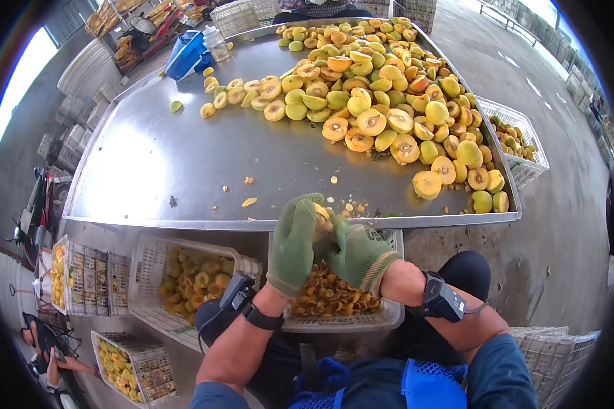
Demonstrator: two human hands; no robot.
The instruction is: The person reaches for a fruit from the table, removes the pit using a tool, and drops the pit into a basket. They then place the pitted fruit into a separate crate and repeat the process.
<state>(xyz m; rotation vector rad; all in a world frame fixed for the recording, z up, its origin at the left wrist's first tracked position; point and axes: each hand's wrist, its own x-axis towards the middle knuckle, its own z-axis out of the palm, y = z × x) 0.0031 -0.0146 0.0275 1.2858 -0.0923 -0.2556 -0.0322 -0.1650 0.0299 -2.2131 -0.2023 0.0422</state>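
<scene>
"Two gloved hands are ours, meeting at the tabletop's near edge. What surrounds us?"

"Halved fruit heaps from the far edge down to the near right corner. A blue container and a clear bottle stand by the left edge, toward the far corner. Below the near edge we straddle a crate of scraps, with a fruit crate to its left; our gloves stand in the way of part of the scraps."

"And our fingers?"

"Our left hand curls closed around a yellow piece of fruit, just at the near edge. Our right hand bends in beside it; its fingertips are hidden, so we cannot tell what they grip."

"What else is unclear?"

"The piece itself is mostly covered. Beyond the far edge, a person is cut off by the frame."

"And the surface?"

"Shiny metal tabletop, raised rim, glare at left, crumbs near our gloves. Grey floor and stacked crates surround it."
</scene>
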